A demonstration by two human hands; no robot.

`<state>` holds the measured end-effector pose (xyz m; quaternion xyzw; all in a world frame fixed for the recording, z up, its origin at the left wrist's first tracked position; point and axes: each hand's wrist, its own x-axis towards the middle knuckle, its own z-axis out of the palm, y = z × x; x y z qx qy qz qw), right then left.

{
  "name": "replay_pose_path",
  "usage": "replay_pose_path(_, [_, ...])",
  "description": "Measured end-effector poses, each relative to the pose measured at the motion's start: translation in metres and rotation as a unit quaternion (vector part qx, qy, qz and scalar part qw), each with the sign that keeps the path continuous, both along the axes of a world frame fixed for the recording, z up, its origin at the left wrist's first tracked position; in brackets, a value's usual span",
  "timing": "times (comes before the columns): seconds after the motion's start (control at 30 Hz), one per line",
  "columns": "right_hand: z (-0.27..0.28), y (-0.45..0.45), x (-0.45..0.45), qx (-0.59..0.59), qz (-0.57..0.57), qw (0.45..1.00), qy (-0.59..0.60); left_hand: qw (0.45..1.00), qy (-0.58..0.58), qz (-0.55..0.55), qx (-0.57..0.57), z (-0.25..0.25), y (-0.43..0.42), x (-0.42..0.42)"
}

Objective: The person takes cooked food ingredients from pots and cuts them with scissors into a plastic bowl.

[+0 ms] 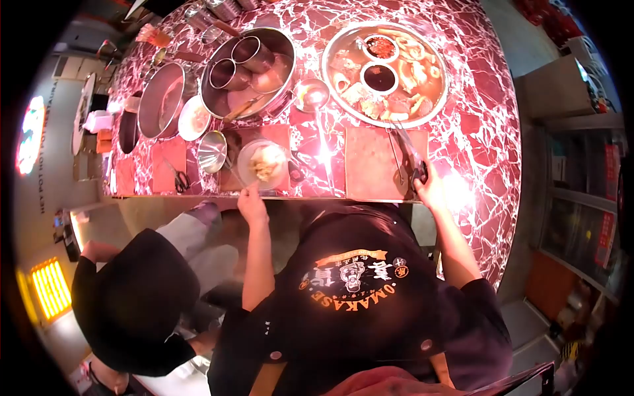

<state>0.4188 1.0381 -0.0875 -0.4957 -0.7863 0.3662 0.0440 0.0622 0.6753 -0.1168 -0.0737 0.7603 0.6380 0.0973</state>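
One bowl (245, 168) at left hand (253, 204) — scissors (419, 170) in right (431, 190)

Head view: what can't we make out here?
All in the head view:
- Left hand: too small to tell whether its fingertips grip the bowl or just touch it.
- Food in that bowl: too blurred to identify.
- Black-handled tool: handle partly covered by the right hand.
- Tabletop beside that hand: pattern washed out by glare.
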Motion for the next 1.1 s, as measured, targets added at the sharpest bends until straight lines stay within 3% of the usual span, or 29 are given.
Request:
replay_pose_path(0.13, [0.020, 0.057, -0.016, 0.040, 0.093, 0.995, -0.013, 0.998, -0.026, -0.024, 0.043, 0.026, 0.070, 0.064])
replay_pose_path(0.17, [0.032, 0.069, -0.026, 0.030, 0.113, 0.993, -0.027, 0.994, -0.084, -0.056, 0.047, 0.032, 0.085, 0.077])
replay_pose_path(0.27, [0.048, 0.100, -0.064, -0.003, 0.163, 0.986, -0.015, 0.987, -0.115, -0.111, -0.017, 0.006, 0.128, 0.110])
replay_pose_path(0.33, [0.047, 0.117, -0.090, 0.008, 0.205, 0.979, 0.002, 0.971, -0.116, -0.207, 0.018, -0.002, 0.149, 0.125])
replay_pose_path(0.43, [0.061, 0.138, -0.129, -0.006, 0.273, 0.960, -0.064, 0.968, -0.092, -0.231, 0.029, -0.022, 0.172, 0.141])
replay_pose_path(0.5, [0.039, 0.152, -0.147, -0.022, 0.281, 0.957, -0.066, 0.964, -0.040, -0.264, -0.016, -0.021, 0.172, 0.142])
replay_pose_path(0.6, [0.053, 0.159, -0.173, -0.112, 0.288, 0.946, -0.096, 0.956, -0.002, -0.266, -0.125, 0.004, 0.175, 0.130])
replay_pose_path(0.7, [0.021, 0.174, -0.175, -0.068, 0.332, 0.939, -0.057, 0.937, 0.046, -0.288, -0.192, -0.017, 0.162, 0.090])
replay_pose_path(0.77, [0.024, 0.173, -0.167, -0.013, 0.338, 0.940, -0.043, 0.927, 0.170, -0.304, -0.141, -0.012, 0.169, 0.060])
replay_pose_path(0.83, [0.047, 0.173, -0.162, -0.015, 0.357, 0.930, -0.088, 0.921, 0.080, -0.318, -0.211, 0.026, 0.188, 0.039])
replay_pose_path(0.97, [0.035, 0.168, -0.150, 0.047, 0.358, 0.931, -0.060, 0.876, 0.045, -0.367, -0.309, 0.048, 0.233, -0.003])
replay_pose_path(1.07, [0.026, 0.165, -0.145, 0.060, 0.363, 0.930, -0.022, 0.835, 0.199, -0.381, -0.345, 0.012, 0.251, -0.019])
replay_pose_path(1.1, [0.026, 0.163, -0.142, 0.057, 0.361, 0.931, -0.008, 0.830, 0.185, -0.389, -0.355, 0.005, 0.256, -0.022])
